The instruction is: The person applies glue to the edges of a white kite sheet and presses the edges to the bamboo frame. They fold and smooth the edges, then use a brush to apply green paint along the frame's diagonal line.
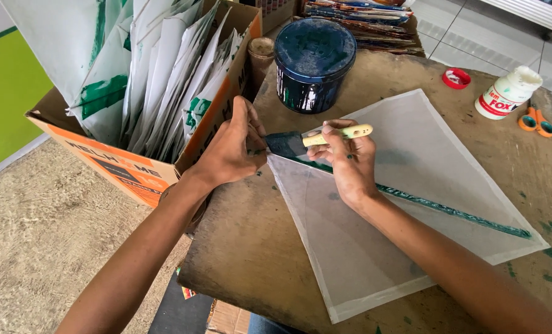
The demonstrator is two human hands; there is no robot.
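The bench [245, 247] is a worn brown board, stained with green paint at its right edge. To its left stands a large cardboard box [133, 170], packed upright with white sheets [164, 68] smeared in green. A white, kite-shaped paper sheet [375, 235] lies flat across the middle of the bench, with a dark green painted stripe [455, 213] running diagonally over it toward the right corner. Behind the sheet sits a round dark blue paint tin [314, 62], lid on, paint run down its side. At far right stand a white glue bottle [508, 93], a red cap [456, 78] and orange-handled scissors [535, 120].

The right hand [347, 164] is closed around the pale handle of a flat brush [316, 141], whose dark bristles rest at the sheet's upper-left corner. The left hand [229, 148] pinches that same corner, fingers drawn narrow, touching the bristles' end, beside the box.
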